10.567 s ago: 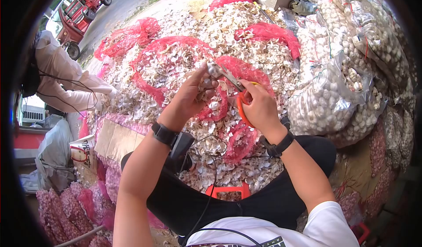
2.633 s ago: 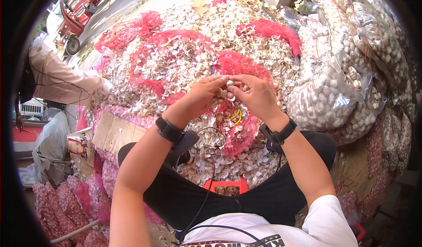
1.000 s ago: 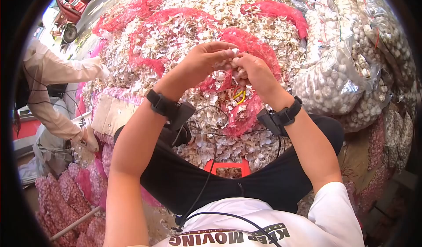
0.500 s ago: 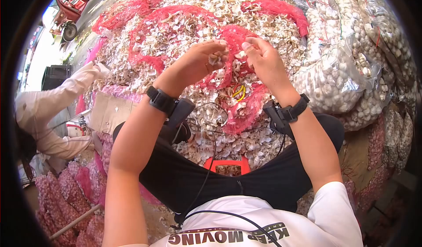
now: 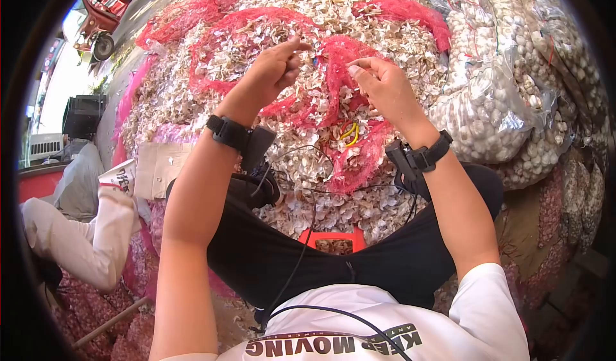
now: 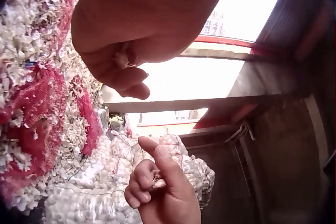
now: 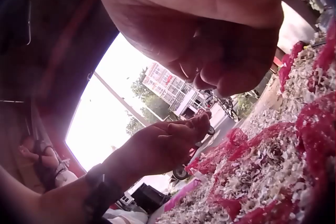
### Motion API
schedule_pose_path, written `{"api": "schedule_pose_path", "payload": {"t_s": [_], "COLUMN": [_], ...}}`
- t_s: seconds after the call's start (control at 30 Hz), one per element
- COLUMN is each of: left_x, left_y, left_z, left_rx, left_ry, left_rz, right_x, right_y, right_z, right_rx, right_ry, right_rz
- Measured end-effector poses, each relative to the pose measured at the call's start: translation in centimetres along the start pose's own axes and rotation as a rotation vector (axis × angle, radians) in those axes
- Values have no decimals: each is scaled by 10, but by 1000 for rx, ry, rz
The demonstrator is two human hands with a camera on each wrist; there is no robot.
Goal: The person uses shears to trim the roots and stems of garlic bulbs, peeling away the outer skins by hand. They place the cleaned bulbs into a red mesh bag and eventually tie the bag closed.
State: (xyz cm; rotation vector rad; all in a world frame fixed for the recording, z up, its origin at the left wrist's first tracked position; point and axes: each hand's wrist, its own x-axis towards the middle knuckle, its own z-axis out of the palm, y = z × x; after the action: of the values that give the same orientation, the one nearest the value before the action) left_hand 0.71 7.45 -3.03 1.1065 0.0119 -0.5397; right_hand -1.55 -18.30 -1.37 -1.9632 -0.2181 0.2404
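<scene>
In the head view my left hand [image 5: 274, 69] hovers above the peelings, apart from my right hand [image 5: 388, 91]. The left wrist view shows my left hand [image 6: 131, 29] curled around a pale garlic piece [image 6: 123, 57] in its palm. Seen there too, my right hand [image 6: 170, 190] has its lower fingers curled around a small garlic piece [image 6: 158, 181], with thumb and index finger extended. Yellow handle loops [image 5: 350, 134] lie below the hands on red netting [image 5: 362, 162]; the rest of that tool is hidden.
Garlic peelings [image 5: 276, 43] spread around, with more red netting [image 5: 404, 14]. Clear bags of garlic bulbs [image 5: 481, 123] stand at the right. Cardboard [image 5: 157, 168] lies at the left, near another person's pale-clothed limb [image 5: 109, 239]. A red stool [image 5: 333, 238] sits between the knees.
Over the last second my hands have parted; the left moved up and left, while the right stayed nearly in place over the last half second. The other person has shifted lower at the left.
</scene>
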Motion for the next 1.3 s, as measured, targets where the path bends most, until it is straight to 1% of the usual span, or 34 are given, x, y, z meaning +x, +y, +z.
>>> {"api": "schedule_pose_path", "payload": {"t_s": [0.03, 0.07, 0.13, 0.27, 0.33, 0.37, 0.43, 0.47, 0.5, 0.53, 0.57, 0.6, 0.67, 0.7, 0.73, 0.8, 0.87, 0.93, 0.97, 1.0, 1.03, 1.07, 1.1, 1.13, 1.17, 1.2, 1.23, 1.27, 1.3], "left_x": [-2, 1, 6, 8, 9, 9, 10, 10, 9, 9, 7, 7, 8, 8, 6, 8, 16, 18, 19, 16, 14, 5, -6, -12, -16, -28, -21, -20, -20], "left_y": [3, 3, 4, 1, 1, 2, 7, 7, 10, 13, 15, 16, 15, 13, 9, -5, -45, -86, -119, -136, -169, -189, -225, -249, -273, -352, -339, -346, -355], "left_z": [3, 8, 13, 6, 7, 5, -2, -5, -6, -9, -13, -13, -7, -7, -8, -17, -58, -98, -138, -138, -167, -169, -189, -188, -188, -261, -204, -186, -175], "left_rx": [-35, -35, -274, -381, -280, -282, -9, -13, -135, -258, -399, -406, -496, -496, -526, -578, -583, -418, -398, -400, -419, -438, -485, -372, -276, -260, 2, 141, 275], "left_ry": [68, 68, 452, 416, 441, 440, 340, 337, 310, 283, 241, 245, 396, 398, 461, 589, 623, 758, 699, 872, 992, 1111, 1017, 1157, 1179, 959, 1014, 960, 905], "left_rz": [-30, -30, -57, -27, 14, 14, 164, 163, 136, 111, 74, 80, 63, 65, 48, 8, -45, -116, -119, -96, -146, -190, -230, -380, -460, -491, -462, -496, -532], "right_x": [-1, -2, -2, 4, 10, 11, 8, 6, 6, 8, 12, 19, 26, 29, 33, 17, 5, -7, -7, -11, -13, -14, -17, -19, -19, -19, -19, -19, -22], "right_y": [-1, -2, -3, 12, 23, 29, 25, 23, 25, 34, 45, 63, 120, 158, 193, 239, 249, 271, 275, 279, 286, 276, 277, 281, 283, 284, 287, 291, 294], "right_z": [-1, -2, -4, -2, 1, 2, 3, 4, 5, 9, 13, 20, 41, 56, 71, 94, 107, 124, 132, 140, 146, 147, 149, 151, 154, 156, 158, 161, 164], "right_rx": [-6, -12, -20, -73, -100, -123, -137, -151, -156, -203, -252, -258, -273, -293, -314, -491, -575, -597, -606, -617, -631, -680, -711, -744, -737, -732, -730, -730, -738], "right_ry": [-11, -22, -32, -35, -19, -5, -9, -13, -11, -36, -64, -71, -254, -284, -314, -209, -270, -218, -220, -222, -209, -255, -232, -208, -219, -183, -147, -157, -117], "right_rz": [-2, -4, 5, 35, -1, -32, -9, 14, 14, 61, 104, 101, 402, 452, 499, 325, 420, 381, 401, 422, 434, 464, 435, 404, 406, 392, 378, 380, 376]}}
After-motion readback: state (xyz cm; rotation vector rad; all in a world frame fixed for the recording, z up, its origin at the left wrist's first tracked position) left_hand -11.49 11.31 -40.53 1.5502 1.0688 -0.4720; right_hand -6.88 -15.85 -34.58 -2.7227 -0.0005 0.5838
